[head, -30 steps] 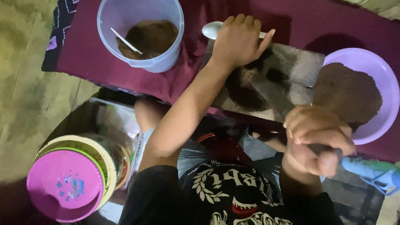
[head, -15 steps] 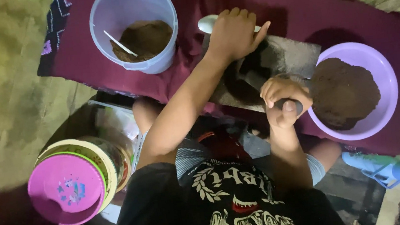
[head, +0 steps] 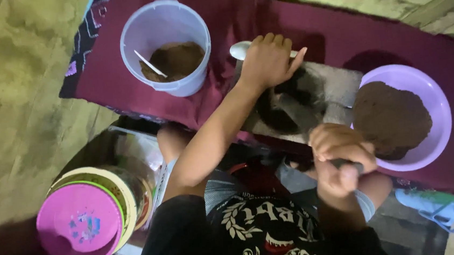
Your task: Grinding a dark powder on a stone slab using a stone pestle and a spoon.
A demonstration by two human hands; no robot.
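The maroon cloth [head: 306, 35] carries a grey slab [head: 337, 89], with a lilac bowl [head: 433, 143] of brown powder to its right and a white tub [head: 162, 27] to its left. Your left hand [head: 268, 62] lies on the slab's far edge, fingers together, over a white spoon [head: 240, 50]. Your right hand [head: 340, 159] is fisted round a dark handle [head: 344, 162] beside the bowl.

Grey stone slab [head: 337, 89] lies flat on maroon cloth, dark brown paste [head: 282, 107] smeared across it

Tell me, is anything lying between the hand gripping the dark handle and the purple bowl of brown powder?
Nothing visible does. The right hand, closed around a dark handle, sits right at the near rim of the round purple plastic bowl heaped with brown powder, with no object between them.
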